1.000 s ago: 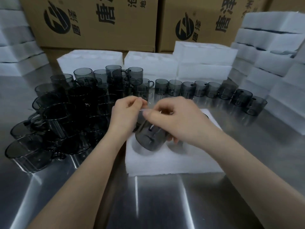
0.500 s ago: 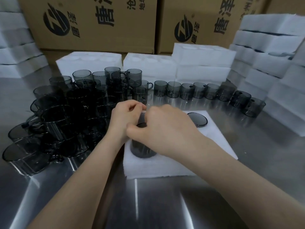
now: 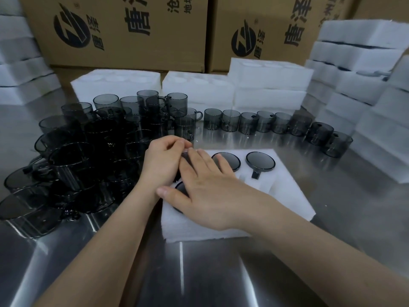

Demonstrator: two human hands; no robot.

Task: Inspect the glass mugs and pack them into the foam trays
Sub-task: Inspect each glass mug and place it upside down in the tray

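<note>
The foam tray (image 3: 276, 196) lies on the steel table (image 3: 221, 273) straight in front of the person, and both hands are on its left part. The right hand (image 3: 205, 191) lies flat with straight fingers. It holds nothing and only presses down. Its palm covers the near-left mug (image 3: 178, 189), of which only a dark arc shows, and its fingertips reach the far-left mug (image 3: 185, 156). The left hand (image 3: 164, 161) has curled fingers at the edge of this far-left mug, thumb against forefinger. Whether its grip really has the glass I cannot tell, because the right fingers hide the place. In the back row the middle mug (image 3: 231, 162) and the right mug (image 3: 260, 160) are sunk into their pockets. The right mug's handle sits in a slot that points toward the person.

I think the step in hand is pressing a mug fully into its pocket. For the move after it, one relation matters. The loose mugs (image 3: 88, 156) stand in a dense heap directly left of the tray, just beside the left hand. The row of mugs (image 3: 265, 121) stands behind the tray, apart from both hands. So the left hand is nearer to the supply. A new mug should go down with its axis vertical and its handle turned toward the person, to meet the slot. The front pockets under the right forearm are hidden, so I cannot say which are free.
</note>
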